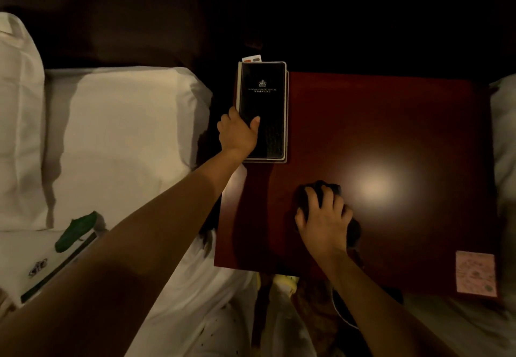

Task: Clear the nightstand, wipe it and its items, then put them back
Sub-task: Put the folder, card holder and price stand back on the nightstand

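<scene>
Head view: left grip [237, 133] clasps black leather hotel folder [264, 105] at far-left corner of glossy red-brown wooden nightstand surface [391, 122]. Right grip [324, 217] clutches dark wadded cloth [354, 233] mid-surface. Wiping likely underway; white booklet [55, 275] on bed [178, 287] still to return.

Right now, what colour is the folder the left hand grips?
The folder is black with a pale border, clearest in head view.

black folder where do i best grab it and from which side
Probably its left long edge, coming from the bed side. The folder lies flat at the nightstand's left edge, so fingers can likely get under it there with the thumb on top. The left hand pinches it that way; the right hand holds the cloth.
</scene>
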The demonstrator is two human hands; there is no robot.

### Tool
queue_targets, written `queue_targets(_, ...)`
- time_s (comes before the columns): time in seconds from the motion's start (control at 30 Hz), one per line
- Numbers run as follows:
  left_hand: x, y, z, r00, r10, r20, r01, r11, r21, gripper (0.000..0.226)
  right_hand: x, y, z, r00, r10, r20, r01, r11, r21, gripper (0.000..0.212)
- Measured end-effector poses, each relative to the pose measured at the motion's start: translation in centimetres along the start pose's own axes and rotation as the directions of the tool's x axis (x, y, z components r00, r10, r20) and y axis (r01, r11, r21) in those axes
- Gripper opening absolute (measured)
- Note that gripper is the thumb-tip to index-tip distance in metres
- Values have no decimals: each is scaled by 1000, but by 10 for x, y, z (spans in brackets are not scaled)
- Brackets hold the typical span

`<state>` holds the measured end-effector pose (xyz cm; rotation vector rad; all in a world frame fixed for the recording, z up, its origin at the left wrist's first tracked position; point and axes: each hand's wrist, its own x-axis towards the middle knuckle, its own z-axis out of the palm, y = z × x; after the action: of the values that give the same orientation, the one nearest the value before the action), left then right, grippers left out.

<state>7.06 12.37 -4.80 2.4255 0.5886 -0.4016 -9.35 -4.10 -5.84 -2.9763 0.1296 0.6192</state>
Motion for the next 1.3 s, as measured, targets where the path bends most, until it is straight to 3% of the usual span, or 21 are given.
queue_targets(0.2,-27,-10,-20,983,183,-10,-179,970,165,63,15,-11,-30,997,-38,-61,39,999,15,49)
queue_targets(0.33,-46,-31,-44,978,210,-12,-202,955,217,58,37,-42,-54,968,-247,-47,250,966,69,51)
queue_targets(0.5,-73,-79,-79,991,127,-54,-110,963,247,52,43,-95,-80,875,-481,-53,483,865,132,50)
queue_targets(0.77,-118,-169,-123,982,-116,-148,136,982,134,44,27,-185,-81,739,-668,83,662,744,93,51)
queue_targets(0.93,-146,-223,-141,955,-220,-201,238,969,70,42,9,-232,-61,696,-698,170,683,716,142,52)
queue_targets(1.1,-173,-265,-160,913,-325,-248,329,944,-24,41,-16,-272,-39,704,-658,268,580,750,320,53)
queue_targets(1.3,-189,-313,-186,845,-409,-343,389,912,-128,39,-37,-322,-22,696,-653,299,546,752,369,53)
